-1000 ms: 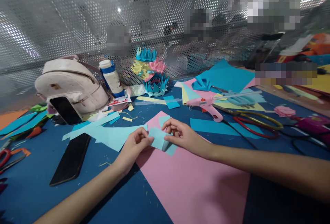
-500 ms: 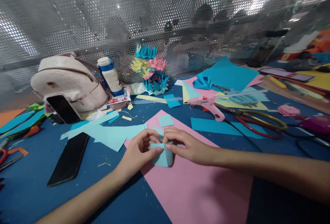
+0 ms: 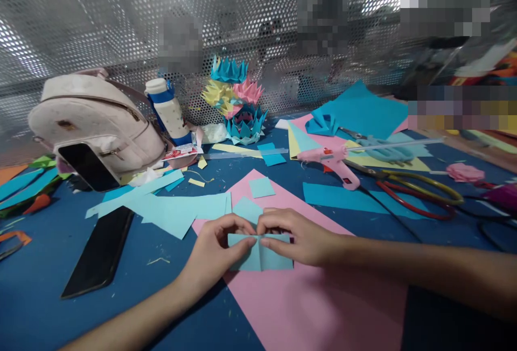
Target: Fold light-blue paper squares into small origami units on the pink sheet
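Observation:
A small light-blue paper (image 3: 262,258) with a vertical crease down its middle is held over the large pink sheet (image 3: 323,292). My left hand (image 3: 226,240) pinches its upper edge left of the crease, between thumb and fingers. Close beside it, my right hand (image 3: 297,235) pinches the same edge just right of the crease. The two thumb tips are nearly touching. Beyond the hands, a light-blue square (image 3: 262,187) lies on the pink sheet, and another light-blue piece (image 3: 247,209) shows behind the fingers.
A pink glue gun (image 3: 329,161) and scissors (image 3: 420,192) lie to the right. Folded paper flowers (image 3: 234,98), a bottle (image 3: 167,111) and a backpack (image 3: 92,114) stand at the back. A black phone (image 3: 99,254) lies left, near light-blue scraps (image 3: 169,212).
The light-blue paper has opened out from a narrow folded shape to a wider, flatter rectangle. My right hand has shifted slightly right, and the view has moved a little.

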Demonstrator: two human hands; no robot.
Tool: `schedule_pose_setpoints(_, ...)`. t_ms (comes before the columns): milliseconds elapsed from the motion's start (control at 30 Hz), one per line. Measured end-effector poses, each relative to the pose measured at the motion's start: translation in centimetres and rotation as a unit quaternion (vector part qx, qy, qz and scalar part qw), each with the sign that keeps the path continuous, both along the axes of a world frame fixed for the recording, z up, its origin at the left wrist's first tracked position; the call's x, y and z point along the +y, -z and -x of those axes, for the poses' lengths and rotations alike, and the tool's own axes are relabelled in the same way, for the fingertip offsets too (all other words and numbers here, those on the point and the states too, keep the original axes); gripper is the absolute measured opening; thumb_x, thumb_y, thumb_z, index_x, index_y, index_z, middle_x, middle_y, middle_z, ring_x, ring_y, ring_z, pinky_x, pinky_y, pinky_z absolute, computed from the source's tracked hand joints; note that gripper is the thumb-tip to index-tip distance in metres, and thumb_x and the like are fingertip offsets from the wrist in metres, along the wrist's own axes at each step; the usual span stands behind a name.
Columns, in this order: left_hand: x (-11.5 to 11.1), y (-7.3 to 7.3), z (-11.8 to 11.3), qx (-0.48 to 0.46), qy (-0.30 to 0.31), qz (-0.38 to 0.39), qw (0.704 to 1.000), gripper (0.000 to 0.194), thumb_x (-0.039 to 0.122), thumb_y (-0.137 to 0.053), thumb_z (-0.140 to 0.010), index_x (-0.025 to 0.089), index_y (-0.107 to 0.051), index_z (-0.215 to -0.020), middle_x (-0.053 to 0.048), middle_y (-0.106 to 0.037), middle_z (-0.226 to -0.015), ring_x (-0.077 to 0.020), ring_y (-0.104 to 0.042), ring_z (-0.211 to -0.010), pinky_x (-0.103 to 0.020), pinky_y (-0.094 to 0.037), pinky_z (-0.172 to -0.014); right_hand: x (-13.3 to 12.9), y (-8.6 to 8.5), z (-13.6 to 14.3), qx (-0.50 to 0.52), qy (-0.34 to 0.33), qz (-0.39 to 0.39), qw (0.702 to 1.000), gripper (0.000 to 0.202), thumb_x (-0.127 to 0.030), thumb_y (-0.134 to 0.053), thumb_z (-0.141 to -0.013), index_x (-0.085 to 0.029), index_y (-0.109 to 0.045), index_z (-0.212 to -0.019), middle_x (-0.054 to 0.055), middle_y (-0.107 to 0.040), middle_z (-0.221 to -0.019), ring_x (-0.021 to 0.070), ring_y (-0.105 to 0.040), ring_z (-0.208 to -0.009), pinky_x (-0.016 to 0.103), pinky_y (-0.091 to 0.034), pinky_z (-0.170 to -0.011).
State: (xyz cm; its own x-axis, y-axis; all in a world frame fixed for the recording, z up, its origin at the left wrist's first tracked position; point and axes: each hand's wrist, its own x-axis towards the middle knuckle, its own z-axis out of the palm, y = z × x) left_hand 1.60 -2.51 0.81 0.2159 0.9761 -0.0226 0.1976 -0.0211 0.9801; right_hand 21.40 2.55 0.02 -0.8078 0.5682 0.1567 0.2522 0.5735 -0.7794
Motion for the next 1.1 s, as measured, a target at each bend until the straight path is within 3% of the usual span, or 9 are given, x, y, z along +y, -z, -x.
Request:
schedule_pose_setpoints(500,-0.1,-0.3,-0.4,0.027,0.0,-0.01,1.0,0.004,0.018,-0.063,-0.077,0.016,-0.067,-0.075,-0.003,-0.068,-0.078,-0.0178,-0.061,-0.079,-0.026,-0.045,-0.076,-0.2,-0.7,0.2,0.013,0.002,0.045,0.999,0.019,-0.023,-0.051,-0.088,-0.017,-0.05,-0.071,-0.002,-0.047,-0.069,0.0114,-0.043,-0.065,0.023,-0.034,-0.06)
schedule_pose_setpoints(1100,-0.2,-0.3,-0.6,0.036,-0.006,-0.009,0.999,0.006,0.02,-0.063,-0.08,0.016,-0.065,-0.077,-0.003,-0.066,-0.079,-0.0172,-0.059,-0.079,-0.024,-0.042,-0.073,-0.3,-1.1,0.2,0.028,0.007,0.093,0.995,0.014,-0.019,-0.052,-0.088,-0.016,-0.055,-0.074,-0.002,-0.048,-0.069,0.0105,-0.04,-0.064,0.022,-0.031,-0.058)
